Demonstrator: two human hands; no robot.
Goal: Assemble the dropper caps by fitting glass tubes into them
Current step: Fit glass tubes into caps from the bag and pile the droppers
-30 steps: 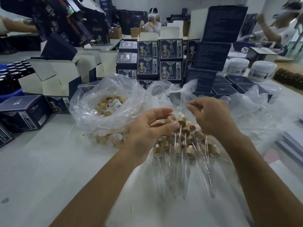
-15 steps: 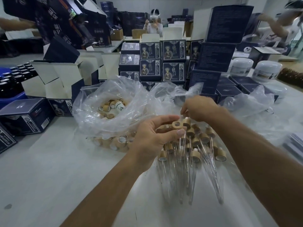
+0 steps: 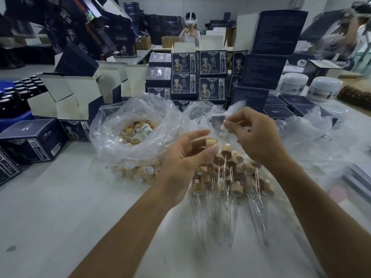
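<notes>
Nearest: white table (image 3: 50, 213), bare at the front. On it, centre-right: heap of assembled droppers (image 3: 230, 177), wood-coloured caps uppermost, clear glass tubes (image 3: 226, 221) pointing toward the viewer, lying on clear film. Above the heap's left edge: left hand (image 3: 184, 159), palm turned up, fingers curled, pinching one wood-coloured dropper cap (image 3: 211, 142) between thumb and fingertips. Just right of it and slightly higher: right hand (image 3: 255, 135), fingers curled, pinching a small white rubber bulb (image 3: 223, 131) at the fingertips; bulb close to the held cap but apart from it. Left of the hands: open clear plastic bag (image 3: 128, 125) holding loose wood-coloured caps (image 3: 130, 133) and one small white bottle (image 3: 146, 129); more caps under the bag's front edge. Right of the hands: crumpled clear plastic sheet (image 3: 307, 127). Far left: dark printed cartons (image 3: 34, 139), open cartons with white flaps (image 3: 66, 95), tray of dark bottles (image 3: 18, 91). Centre rear: stacked dark cartons bearing a figure print (image 3: 212, 75). Right rear: white lidded jars (image 3: 325, 87). Farthest: seated person wearing a white headset (image 3: 190, 27); second person at top right, blurred.
</notes>
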